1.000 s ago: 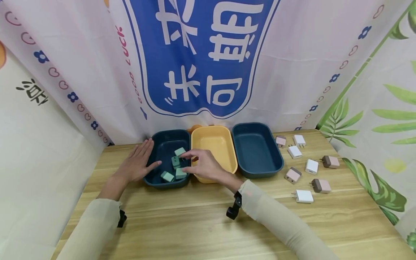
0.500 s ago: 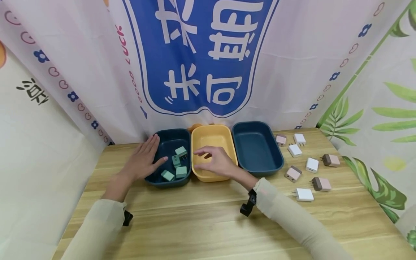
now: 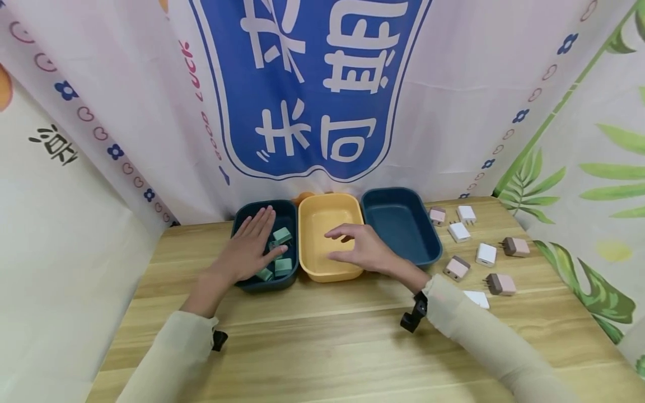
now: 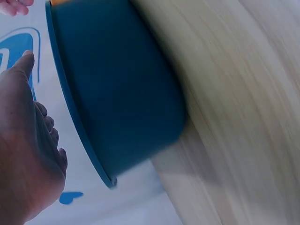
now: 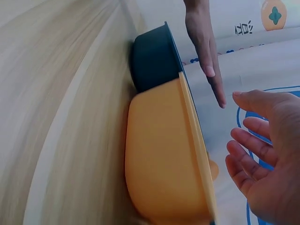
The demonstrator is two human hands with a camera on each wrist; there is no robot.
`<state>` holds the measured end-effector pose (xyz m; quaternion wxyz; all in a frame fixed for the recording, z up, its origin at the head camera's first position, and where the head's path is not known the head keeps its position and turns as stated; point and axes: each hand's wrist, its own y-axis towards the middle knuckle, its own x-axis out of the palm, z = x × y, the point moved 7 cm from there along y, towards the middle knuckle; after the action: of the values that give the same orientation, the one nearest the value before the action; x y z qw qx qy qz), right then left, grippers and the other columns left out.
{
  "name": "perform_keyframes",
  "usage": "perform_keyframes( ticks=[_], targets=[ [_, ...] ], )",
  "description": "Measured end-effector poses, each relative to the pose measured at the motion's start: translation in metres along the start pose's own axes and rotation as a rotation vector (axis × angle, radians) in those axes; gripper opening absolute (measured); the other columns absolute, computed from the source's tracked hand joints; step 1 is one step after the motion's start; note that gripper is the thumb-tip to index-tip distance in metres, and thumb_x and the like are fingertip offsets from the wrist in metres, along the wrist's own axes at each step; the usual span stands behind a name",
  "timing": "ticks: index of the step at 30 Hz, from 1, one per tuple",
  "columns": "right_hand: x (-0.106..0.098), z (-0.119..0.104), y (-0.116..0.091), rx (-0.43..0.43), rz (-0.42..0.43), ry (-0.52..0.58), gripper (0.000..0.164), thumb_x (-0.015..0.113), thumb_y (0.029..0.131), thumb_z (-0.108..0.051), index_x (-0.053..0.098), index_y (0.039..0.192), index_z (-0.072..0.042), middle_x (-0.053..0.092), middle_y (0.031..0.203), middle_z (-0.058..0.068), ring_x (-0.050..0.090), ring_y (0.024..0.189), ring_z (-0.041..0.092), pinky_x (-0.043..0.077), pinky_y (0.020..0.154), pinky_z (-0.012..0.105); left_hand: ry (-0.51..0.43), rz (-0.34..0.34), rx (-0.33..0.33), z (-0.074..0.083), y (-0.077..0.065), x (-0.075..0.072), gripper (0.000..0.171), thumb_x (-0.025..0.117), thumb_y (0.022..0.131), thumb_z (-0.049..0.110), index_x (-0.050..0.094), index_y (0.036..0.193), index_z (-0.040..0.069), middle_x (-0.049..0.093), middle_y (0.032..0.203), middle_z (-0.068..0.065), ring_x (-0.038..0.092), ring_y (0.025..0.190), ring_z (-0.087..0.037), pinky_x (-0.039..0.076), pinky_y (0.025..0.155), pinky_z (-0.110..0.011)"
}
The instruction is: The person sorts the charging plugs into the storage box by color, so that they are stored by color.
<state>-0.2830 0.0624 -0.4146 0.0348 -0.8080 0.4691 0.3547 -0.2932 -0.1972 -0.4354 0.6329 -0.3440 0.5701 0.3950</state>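
Observation:
My left hand is over the left dark-blue tray, fingers straight and palm down, holding nothing. Several green plug chargers lie in that tray, partly covered by the hand. Above the yellow tray hovers my right hand, thumb and fingers apart with nothing between them. In the left wrist view, the left hand is higher than the blue tray's rim. The right wrist view has the right hand with loosely bent fingers beside the yellow tray's wall.
A second dark-blue tray stands right of the yellow one. Several white chargers and pink-and-brown chargers are spread on the wooden table at the right. A printed curtain hangs behind the trays.
My right hand has moved right, from the green chargers to over the yellow tray. The left hand has shifted right, from the left tray's edge to over its inside.

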Motion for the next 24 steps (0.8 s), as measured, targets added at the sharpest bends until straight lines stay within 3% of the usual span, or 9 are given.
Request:
perform_keyframes(
  ticks=[6, 13, 19, 24],
  targets=[
    [-0.020, 0.002, -0.014, -0.041, 0.015, -0.062, 0.042, 0.088, 0.088, -0.018, 0.076, 0.123, 0.001, 0.076, 0.122, 0.016, 0.072, 0.111, 0.035, 0.061, 0.093, 0.051, 0.009, 0.016, 0.003, 0.024, 0.004, -0.001, 0.098, 0.039, 0.107, 0.069, 0.001, 0.170, 0.006, -0.003, 0.179, -0.011, -0.002, 0.165, -0.029, 0.004, 0.133, -0.051],
    [-0.045, 0.011, -0.032, -0.060, 0.033, -0.153, 0.043, 0.090, 0.087, -0.021, 0.076, 0.125, -0.003, 0.077, 0.124, 0.010, 0.072, 0.111, 0.030, 0.060, 0.094, 0.051, 0.016, 0.026, 0.020, 0.047, 0.011, 0.004, 0.095, 0.040, 0.108, 0.066, 0.001, 0.170, 0.006, -0.001, 0.179, -0.011, -0.003, 0.165, -0.026, 0.004, 0.133, -0.049],
    [-0.064, 0.016, -0.045, -0.085, 0.029, -0.186, 0.044, 0.091, 0.086, -0.021, 0.077, 0.125, -0.007, 0.076, 0.125, 0.007, 0.072, 0.108, 0.030, 0.061, 0.090, 0.049, 0.020, 0.026, 0.025, 0.058, 0.016, 0.010, 0.096, 0.038, 0.108, 0.067, -0.003, 0.169, 0.006, 0.001, 0.179, -0.012, -0.004, 0.165, -0.024, 0.008, 0.133, -0.049],
    [-0.079, 0.024, -0.057, -0.091, 0.021, -0.233, 0.044, 0.091, 0.086, -0.023, 0.077, 0.126, -0.012, 0.076, 0.125, 0.005, 0.071, 0.104, 0.020, 0.061, 0.087, 0.040, -0.006, 0.021, 0.015, 0.063, 0.020, 0.014, 0.096, 0.037, 0.107, 0.067, 0.000, 0.170, 0.005, 0.000, 0.179, -0.011, -0.004, 0.165, -0.024, 0.005, 0.134, -0.048]
  ],
)
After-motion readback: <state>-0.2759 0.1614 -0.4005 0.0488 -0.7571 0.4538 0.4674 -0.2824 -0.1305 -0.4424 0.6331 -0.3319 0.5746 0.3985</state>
